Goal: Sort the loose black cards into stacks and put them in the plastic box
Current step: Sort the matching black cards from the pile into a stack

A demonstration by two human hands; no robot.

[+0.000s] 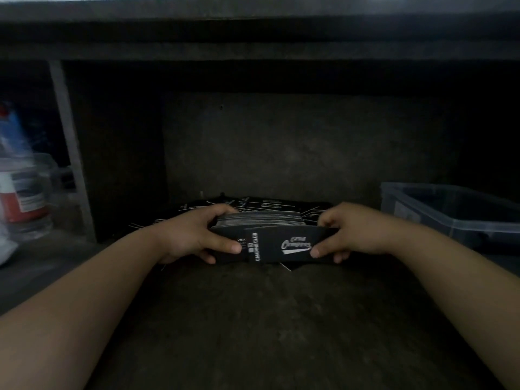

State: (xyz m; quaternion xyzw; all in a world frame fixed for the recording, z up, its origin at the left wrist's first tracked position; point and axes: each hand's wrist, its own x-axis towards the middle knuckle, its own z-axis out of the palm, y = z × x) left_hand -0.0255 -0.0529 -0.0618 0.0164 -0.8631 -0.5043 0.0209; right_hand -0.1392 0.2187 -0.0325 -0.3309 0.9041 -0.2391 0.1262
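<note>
Both hands are on one stack of black cards [271,243], squeezing it from the ends. The left hand [194,235] curls round the left end with its thumb across the front card, and the right hand [347,233] does the same on the right end. The stack's long axis runs left to right between them, standing on edge on the dark shelf.

The plastic box [422,218] sits off to the right, near the right hand and well apart from the left, so I'd guess the stack has to travel rightward (right hand leading).

More loose cards [253,204] lie scattered just behind the stack.

Writing on the front cards: "CAMPING CLUB" running vertically, a cut-off "DRIN", and a white script logo too blurry to read for sure.
</note>
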